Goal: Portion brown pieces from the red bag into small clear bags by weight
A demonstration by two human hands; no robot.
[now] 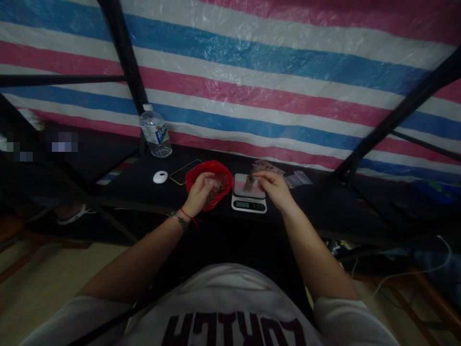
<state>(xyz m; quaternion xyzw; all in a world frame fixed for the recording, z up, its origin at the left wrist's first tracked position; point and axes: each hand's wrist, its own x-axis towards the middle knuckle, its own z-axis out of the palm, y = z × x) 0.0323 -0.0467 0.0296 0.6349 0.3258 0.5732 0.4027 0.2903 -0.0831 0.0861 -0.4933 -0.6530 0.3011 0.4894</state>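
A red plastic bag [226, 170] lies open on the black table with brown bits inside. My left hand [199, 193] reaches into its mouth, fingers closed on a crumpled clear plastic bag [213, 184]. To the right is a kitchen scale [249, 205] with a metal top and a small display, too blurred to read. On its plate stands a small brown cylinder [249, 182]; its exact kind is unclear. My right hand [275, 188] pinches at the cylinder's upper right edge, thumb and forefinger close together.
Behind the scale lies a clear bag of brown pieces [268, 166], with flat clear bags [301, 178] beside it. A phone [184, 173], a white mouse-like object [160, 177] and a plastic bottle [157, 134] are at left. Black frame bars [126, 57] and a striped sheet [252, 91] rise behind.
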